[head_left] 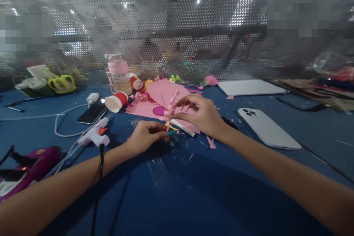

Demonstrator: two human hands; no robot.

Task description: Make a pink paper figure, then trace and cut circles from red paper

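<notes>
My left hand (143, 137) rests on the blue table (193, 191), fingers closed in a pinch on the lower end of a thin green stick (171, 132). My right hand (200, 112) is just above it, fingertips pinched on a curled pink paper strip (170, 107) that winds up the stick. A white glue stick (183, 127) lies under the right hand. Pink paper sheets (163, 97) with a magenta disc (159, 110) lie right behind both hands.
A white glue gun (94, 137) with its cord lies left of my left hand; a tipped red paper cup (116, 102), a black phone (91, 113) and a pink-lidded bottle (118, 73) lie beyond. A white phone (268, 128) lies right. A perforated screen (177, 25) closes the back.
</notes>
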